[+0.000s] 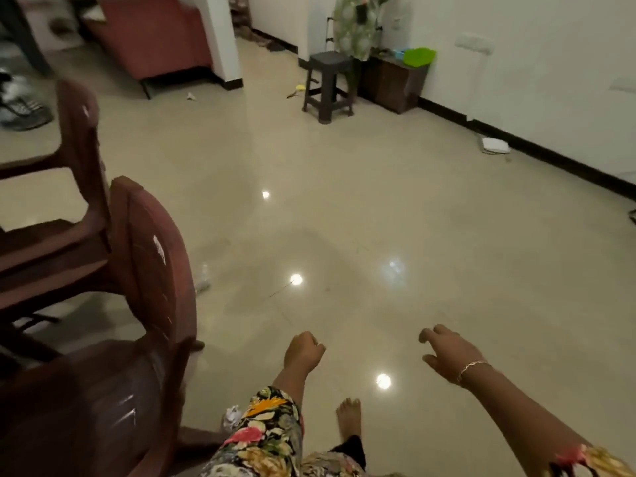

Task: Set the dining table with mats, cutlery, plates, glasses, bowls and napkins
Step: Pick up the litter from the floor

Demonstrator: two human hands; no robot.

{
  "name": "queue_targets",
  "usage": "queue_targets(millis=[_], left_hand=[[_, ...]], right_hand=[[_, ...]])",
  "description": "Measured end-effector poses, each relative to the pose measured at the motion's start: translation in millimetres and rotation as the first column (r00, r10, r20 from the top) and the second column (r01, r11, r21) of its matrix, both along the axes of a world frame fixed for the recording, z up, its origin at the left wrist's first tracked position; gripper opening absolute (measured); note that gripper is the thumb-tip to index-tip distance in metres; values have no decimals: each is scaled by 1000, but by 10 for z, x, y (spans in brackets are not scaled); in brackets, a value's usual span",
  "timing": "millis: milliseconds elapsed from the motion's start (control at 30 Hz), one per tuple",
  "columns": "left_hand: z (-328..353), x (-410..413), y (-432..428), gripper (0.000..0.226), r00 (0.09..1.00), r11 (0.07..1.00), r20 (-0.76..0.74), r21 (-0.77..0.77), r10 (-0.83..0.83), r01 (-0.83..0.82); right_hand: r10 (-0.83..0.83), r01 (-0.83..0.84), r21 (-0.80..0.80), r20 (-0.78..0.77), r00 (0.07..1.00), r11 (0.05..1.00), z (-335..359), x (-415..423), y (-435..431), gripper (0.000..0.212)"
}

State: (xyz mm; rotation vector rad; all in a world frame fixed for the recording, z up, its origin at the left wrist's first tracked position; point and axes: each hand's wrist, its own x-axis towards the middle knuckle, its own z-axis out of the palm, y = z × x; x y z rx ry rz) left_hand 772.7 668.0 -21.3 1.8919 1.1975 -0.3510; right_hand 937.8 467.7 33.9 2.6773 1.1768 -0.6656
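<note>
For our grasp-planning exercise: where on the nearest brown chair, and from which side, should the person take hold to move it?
On the nearest brown chair, grip the backrest's curved top rail, coming from the open floor beside it. The rail arches up clear, with an edge to curl fingers over; its seat and the second chair crowd the other side. The left hand is nearer.

Left hand [303, 352] hides its fingertips; blurred chair [148, 263] is cut off left
</note>
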Motion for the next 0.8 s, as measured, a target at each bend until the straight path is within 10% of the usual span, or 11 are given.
queue_targets(millis=[367, 533, 800], left_hand=[[191, 984, 1347, 30, 829, 836, 113, -70, 548, -544], [101, 926, 1663, 8, 637, 643, 87, -61, 766, -764], [-45, 758, 1607, 32, 278, 278, -40, -1, 960, -961]], right_hand=[[317, -317, 16, -46, 947, 948, 71, 1659, 2081, 36], [578, -578, 21, -68, 813, 816, -13, 1849, 3112, 36], [840, -844, -31, -85, 536, 536, -57, 2024, 4389, 38]])
